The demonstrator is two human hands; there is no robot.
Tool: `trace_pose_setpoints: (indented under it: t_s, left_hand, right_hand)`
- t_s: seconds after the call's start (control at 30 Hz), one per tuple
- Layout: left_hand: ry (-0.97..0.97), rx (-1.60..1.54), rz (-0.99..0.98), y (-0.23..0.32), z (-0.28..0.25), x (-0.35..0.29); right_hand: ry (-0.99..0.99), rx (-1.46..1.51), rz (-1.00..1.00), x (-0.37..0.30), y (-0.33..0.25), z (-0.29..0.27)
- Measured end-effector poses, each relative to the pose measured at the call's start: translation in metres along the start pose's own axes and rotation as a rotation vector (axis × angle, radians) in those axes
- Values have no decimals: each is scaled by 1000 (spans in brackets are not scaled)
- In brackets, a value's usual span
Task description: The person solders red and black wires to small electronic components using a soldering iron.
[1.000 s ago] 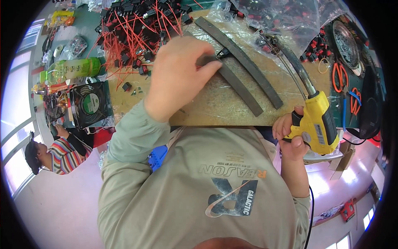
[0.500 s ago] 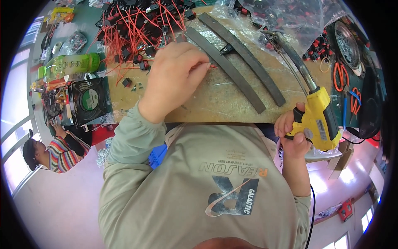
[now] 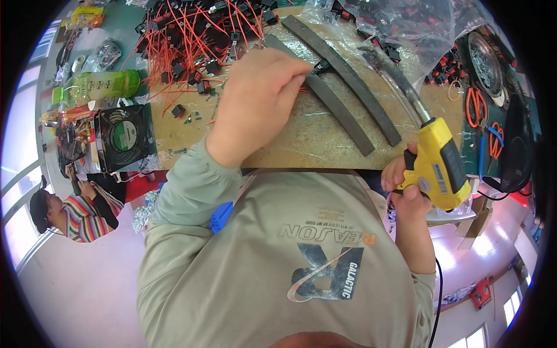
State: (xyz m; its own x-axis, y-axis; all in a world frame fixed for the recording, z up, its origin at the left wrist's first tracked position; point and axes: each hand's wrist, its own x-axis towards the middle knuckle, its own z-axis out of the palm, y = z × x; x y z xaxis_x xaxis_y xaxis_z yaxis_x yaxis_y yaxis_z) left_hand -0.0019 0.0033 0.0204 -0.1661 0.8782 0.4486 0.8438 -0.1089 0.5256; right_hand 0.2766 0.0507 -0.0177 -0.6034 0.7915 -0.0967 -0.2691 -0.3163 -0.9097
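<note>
My left hand (image 3: 255,101) is closed in a pinch over the near metal bar. A short red wire end (image 3: 304,90) shows beside its fingertips; the rest of that wire is hidden by the hand. Just past the fingers, a small black rocker switch (image 3: 321,66) sits between two dark metal bars, the near bar (image 3: 342,119) and the far bar (image 3: 348,69). My right hand (image 3: 406,184) is wrapped round the grip of a yellow and black soldering gun (image 3: 436,165). Its metal tip points away from me, right of the bars and apart from the switch.
A heap of black switches with red wires (image 3: 191,40) covers the back left. Clear plastic bags (image 3: 400,26) lie at the back right. A round metal dish (image 3: 486,62) and orange-handled scissors (image 3: 477,107) lie right. A black fan (image 3: 123,138) and green bottle (image 3: 104,86) stand left; a person (image 3: 84,211) sits beyond.
My left hand has moved right and slightly away from me, closer to the switch between the bars. The soldering gun has shifted slightly left, still in my right hand.
</note>
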Motion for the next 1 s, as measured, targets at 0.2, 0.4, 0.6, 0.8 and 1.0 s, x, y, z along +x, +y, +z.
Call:
trace_pose_setpoints:
  t_s: [0.2, 0.4, 0.6, 0.8, 1.0]
  left_hand:
    - [86, 57, 17, -2, 13, -4]
    - [91, 105, 35, -3, 16, -7]
    - [107, 151, 66, -5, 20, -8]
    - [97, 171, 57, -3, 19, -7]
    - [131, 164, 86, -5, 23, -6]
  right_hand:
    - [-46, -61, 57, -10, 6, 19]
    - [-120, -148, 149, -10, 4, 15]
    - [-54, -143, 140, -10, 6, 15]
    - [-46, -147, 157, -9, 6, 15]
    - [-75, -230, 151, -9, 8, 11]
